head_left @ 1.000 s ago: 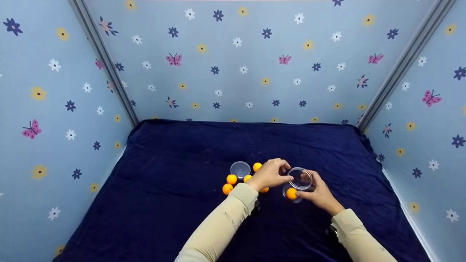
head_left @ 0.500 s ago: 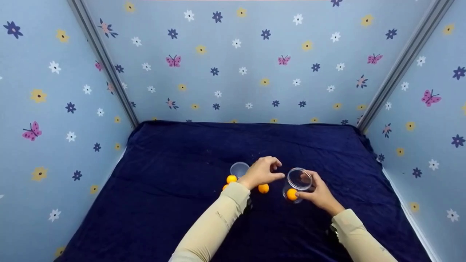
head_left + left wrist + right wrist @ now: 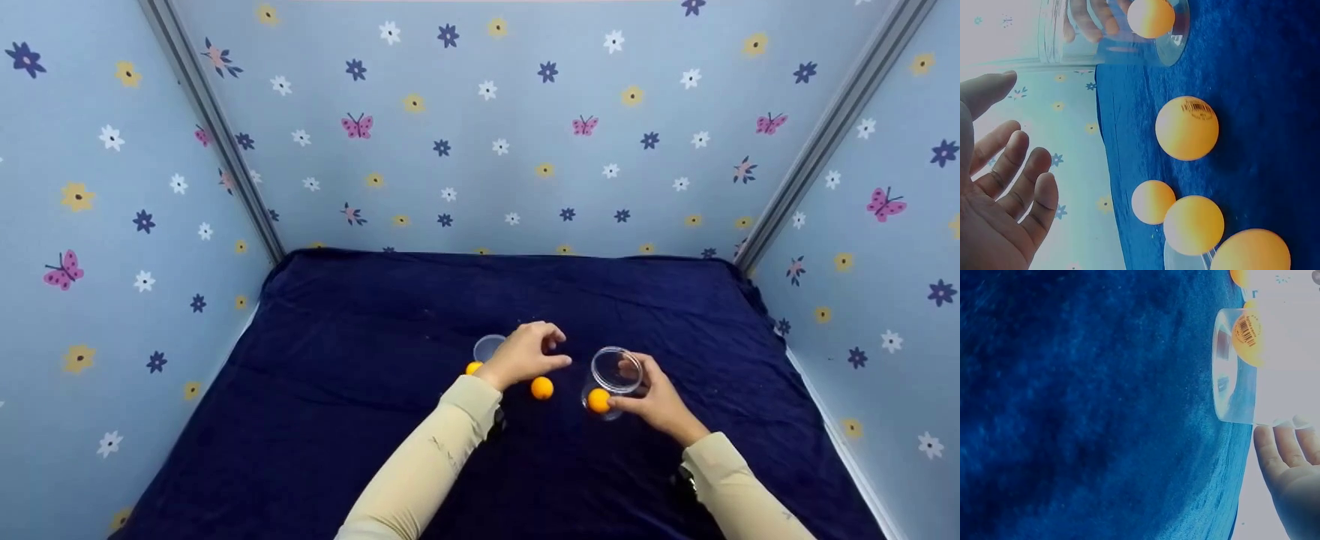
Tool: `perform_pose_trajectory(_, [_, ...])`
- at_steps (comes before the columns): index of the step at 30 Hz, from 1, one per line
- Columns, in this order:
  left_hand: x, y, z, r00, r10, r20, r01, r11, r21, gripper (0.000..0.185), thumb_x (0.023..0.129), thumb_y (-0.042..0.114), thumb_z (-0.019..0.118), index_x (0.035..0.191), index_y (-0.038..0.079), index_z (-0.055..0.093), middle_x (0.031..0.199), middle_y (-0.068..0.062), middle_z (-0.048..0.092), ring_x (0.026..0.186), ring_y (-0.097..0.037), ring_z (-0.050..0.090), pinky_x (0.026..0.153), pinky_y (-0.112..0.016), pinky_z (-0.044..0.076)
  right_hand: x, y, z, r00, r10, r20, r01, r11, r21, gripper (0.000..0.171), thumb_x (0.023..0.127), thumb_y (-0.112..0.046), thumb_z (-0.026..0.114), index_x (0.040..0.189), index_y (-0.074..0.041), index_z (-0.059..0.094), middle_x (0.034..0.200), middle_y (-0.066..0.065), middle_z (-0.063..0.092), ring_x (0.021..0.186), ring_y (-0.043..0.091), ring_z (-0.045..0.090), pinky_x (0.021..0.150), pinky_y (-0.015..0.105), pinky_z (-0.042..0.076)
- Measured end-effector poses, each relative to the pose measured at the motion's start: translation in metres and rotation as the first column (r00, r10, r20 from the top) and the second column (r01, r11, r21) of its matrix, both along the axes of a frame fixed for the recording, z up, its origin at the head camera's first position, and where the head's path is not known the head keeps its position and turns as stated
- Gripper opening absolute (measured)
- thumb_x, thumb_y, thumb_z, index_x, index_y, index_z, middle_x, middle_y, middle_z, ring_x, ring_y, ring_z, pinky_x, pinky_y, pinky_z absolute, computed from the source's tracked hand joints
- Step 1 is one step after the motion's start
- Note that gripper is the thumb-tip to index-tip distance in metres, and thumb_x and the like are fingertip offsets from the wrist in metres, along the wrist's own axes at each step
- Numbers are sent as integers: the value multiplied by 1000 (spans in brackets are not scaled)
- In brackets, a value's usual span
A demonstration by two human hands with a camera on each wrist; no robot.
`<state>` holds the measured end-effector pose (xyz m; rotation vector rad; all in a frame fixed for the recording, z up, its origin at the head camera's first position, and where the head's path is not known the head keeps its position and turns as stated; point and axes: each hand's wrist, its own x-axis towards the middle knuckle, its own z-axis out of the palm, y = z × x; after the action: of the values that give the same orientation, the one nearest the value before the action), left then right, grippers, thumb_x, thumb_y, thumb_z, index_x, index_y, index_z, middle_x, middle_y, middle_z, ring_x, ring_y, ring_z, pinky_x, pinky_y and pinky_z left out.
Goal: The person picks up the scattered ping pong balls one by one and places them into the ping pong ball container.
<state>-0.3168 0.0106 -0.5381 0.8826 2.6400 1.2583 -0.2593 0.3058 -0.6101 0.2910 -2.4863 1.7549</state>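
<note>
A clear plastic jar (image 3: 613, 381) stands upright on the cloth at right, its mouth uncovered. One orange table tennis ball (image 3: 598, 400) lies at its bottom; printing on the ball shows in the right wrist view. My right hand (image 3: 661, 401) grips the jar's right side, fingers behind and thumb in front. Left of the jar, my left hand (image 3: 525, 355) hovers over the loose balls. In the left wrist view that hand (image 3: 1008, 194) has loosely bent fingers and nothing in them. A loose orange ball (image 3: 541, 388) rests between left hand and jar.
A round clear lid (image 3: 487, 346) lies behind the left hand, partly covered by it. Several more orange balls (image 3: 1193, 225) sit near the lid, mostly hidden in the head view. Dark blue cloth (image 3: 360, 322) covers the table. Flower-patterned walls (image 3: 480, 120) enclose three sides.
My left hand has drawn away from the jar's mouth to the left, now over the loose balls. My right hand and the jar have stayed in place.
</note>
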Motion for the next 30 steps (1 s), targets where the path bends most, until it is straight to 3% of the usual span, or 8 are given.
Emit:
perform_pose_trajectory(4, [-1, -11, -1, 1000, 2, 15, -3, 1000, 12, 34, 100, 28, 80, 127, 9, 74, 111, -9, 70, 103, -32, 69, 90, -34, 56, 0, -1, 2, 1000, -3, -6, 3, 1000, -12, 83, 73, 10, 94, 146, 8, 53, 135, 32, 66, 122, 29, 68, 92, 16, 56])
perform_pose_trajectory(8, [-2, -22, -3, 1000, 5, 19, -6, 1000, 17, 35, 100, 29, 80, 128, 8, 73, 115, -13, 71, 101, -28, 68, 90, -36, 57, 1, -1, 2, 1000, -3, -14, 3, 1000, -8, 83, 73, 11, 93, 145, 10, 53, 133, 32, 67, 121, 28, 68, 92, 16, 56])
perform_pose_trajectory(14, [0, -38, -2, 998, 26, 52, -26, 1000, 10, 36, 101, 31, 79, 130, 11, 72, 120, -9, 71, 112, -35, 70, 94, -41, 58, 0, -1, 1, 1000, -7, -3, 7, 1000, 10, 84, 72, 9, 95, 145, 8, 54, 134, 32, 67, 122, 32, 68, 92, 16, 56])
perform_pose_trajectory(23, [0, -57, -3, 996, 51, 72, -51, 999, -2, 33, 101, 31, 80, 128, 14, 72, 114, -1, 70, 98, -16, 65, 90, -37, 58, 2, -2, 4, 999, 5, -47, -4, 1000, 21, 82, 74, 9, 94, 144, 10, 52, 131, 34, 66, 118, 23, 69, 90, 17, 57])
perform_pose_trajectory(30, [2, -66, -1, 993, 73, 97, -73, 997, -6, 36, 101, 31, 79, 131, 13, 70, 119, -9, 70, 101, -19, 64, 93, -42, 57, 3, -2, 5, 1000, 1, -23, 0, 1000, 20, 82, 74, 8, 94, 145, 7, 54, 134, 29, 68, 122, 25, 67, 92, 19, 57])
